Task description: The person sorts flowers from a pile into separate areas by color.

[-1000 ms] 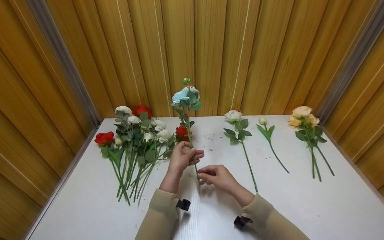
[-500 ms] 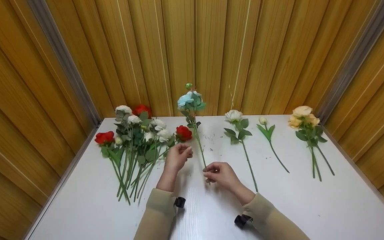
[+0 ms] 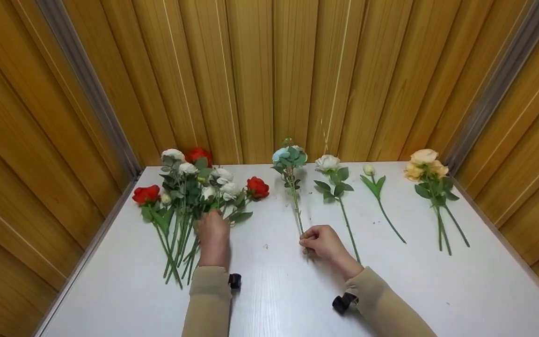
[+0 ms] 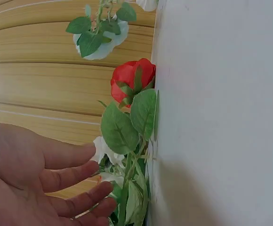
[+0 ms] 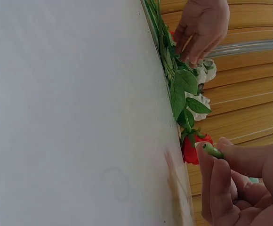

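Observation:
Between thumb and fingers, my right hand (image 3: pixel 326 244) pinches the lower stem of a pale blue artificial flower (image 3: pixel 290 157). The cut end of its green stem (image 5: pixel 212 150) pokes out of that pinch in the right wrist view. My left hand (image 3: pixel 214 234) is over the stems of the flower pile at left, its fingers loosely extended and holding nothing. In the left wrist view those fingertips (image 4: pixel 109 204) come right up to the stems. Nearest to it are white flowers (image 3: pixel 230 191) and a red rose (image 3: pixel 258 187) with green leaves.
Right of the blue flower lie a white rose (image 3: pixel 327 163), a white tulip (image 3: pixel 368 170) and a bunch of peach roses (image 3: pixel 424 164). Another red flower (image 3: pixel 147 194) lies at the pile's left. Wood-panelled walls (image 3: pixel 251 79) enclose the white table (image 3: pixel 269 299).
My left hand has let go of the blue flower's stem and moved left to the pile. The right hand has carried the flower rightward and lower, beside the white rose.

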The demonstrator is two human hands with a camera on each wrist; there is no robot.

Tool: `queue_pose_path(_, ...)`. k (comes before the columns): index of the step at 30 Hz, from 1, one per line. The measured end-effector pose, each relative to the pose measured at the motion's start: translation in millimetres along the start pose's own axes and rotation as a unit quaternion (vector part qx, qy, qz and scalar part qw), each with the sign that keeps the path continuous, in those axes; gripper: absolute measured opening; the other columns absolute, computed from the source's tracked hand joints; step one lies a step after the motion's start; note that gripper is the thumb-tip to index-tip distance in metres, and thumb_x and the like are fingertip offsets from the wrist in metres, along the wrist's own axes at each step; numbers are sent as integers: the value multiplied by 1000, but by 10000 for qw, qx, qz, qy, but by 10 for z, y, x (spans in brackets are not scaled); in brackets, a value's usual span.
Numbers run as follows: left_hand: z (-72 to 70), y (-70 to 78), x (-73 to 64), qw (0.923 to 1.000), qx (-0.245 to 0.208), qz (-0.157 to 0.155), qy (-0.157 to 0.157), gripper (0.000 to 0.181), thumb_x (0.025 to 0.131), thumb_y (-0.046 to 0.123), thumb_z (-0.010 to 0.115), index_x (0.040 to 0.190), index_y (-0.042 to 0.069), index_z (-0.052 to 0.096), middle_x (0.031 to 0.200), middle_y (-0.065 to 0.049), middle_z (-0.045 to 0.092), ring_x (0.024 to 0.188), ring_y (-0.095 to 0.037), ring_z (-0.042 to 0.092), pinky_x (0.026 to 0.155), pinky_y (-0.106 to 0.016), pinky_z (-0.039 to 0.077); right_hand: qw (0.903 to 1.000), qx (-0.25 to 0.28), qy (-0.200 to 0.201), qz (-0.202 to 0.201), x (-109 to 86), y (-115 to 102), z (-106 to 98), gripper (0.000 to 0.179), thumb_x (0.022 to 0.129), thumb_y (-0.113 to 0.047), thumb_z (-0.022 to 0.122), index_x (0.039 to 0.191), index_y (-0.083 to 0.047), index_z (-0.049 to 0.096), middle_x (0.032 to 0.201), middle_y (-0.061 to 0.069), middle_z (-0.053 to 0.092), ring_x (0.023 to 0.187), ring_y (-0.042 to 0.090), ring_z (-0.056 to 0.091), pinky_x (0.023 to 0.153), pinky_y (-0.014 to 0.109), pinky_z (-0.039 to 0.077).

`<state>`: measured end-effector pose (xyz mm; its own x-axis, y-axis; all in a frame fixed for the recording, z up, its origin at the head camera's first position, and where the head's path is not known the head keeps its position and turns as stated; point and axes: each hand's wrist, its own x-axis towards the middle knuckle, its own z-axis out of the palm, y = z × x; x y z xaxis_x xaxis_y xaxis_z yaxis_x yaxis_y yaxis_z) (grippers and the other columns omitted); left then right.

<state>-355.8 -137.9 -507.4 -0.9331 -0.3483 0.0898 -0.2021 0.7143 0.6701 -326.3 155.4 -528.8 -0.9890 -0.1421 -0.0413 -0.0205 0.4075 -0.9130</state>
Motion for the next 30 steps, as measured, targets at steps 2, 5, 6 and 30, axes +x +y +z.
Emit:
queue_pose_path(2,-16,-33,22,9997,182,-149,-90,25,99,10,61,121,-1,68,125,-29,65,124,-50,55,103,-62,44,9998,-101,129,123,6,10,-10,6,90,-1,74,89,5,72,71,5,70,58,8,62,53,21,44)
queue_pose_path(5,-38,-62,51,9983,392,-356,-261,29,99,6,56,125,-3,65,130,-31,63,127,-51,54,105,-64,43,9989,-145,281,351,22,36,-22,6,90,0,73,85,3,71,68,4,68,55,8,58,51,21,41)
queue_pose_path(6,-48,-71,54,9977,445,-396,-316,30,99,5,55,127,-4,63,130,-31,63,128,-51,54,106,-64,42,9985,-126,291,445,23,42,-27,6,90,1,73,85,2,71,67,3,68,55,8,58,51,22,41)
queue_pose_path(30,-193,-98,65,9952,558,-541,-599,17,97,3,59,90,5,74,98,-18,75,91,-37,70,80,-53,55,9918,-919,61,887,-39,56,-140,32,89,-6,75,64,-7,56,51,4,62,41,12,60,47,25,51)
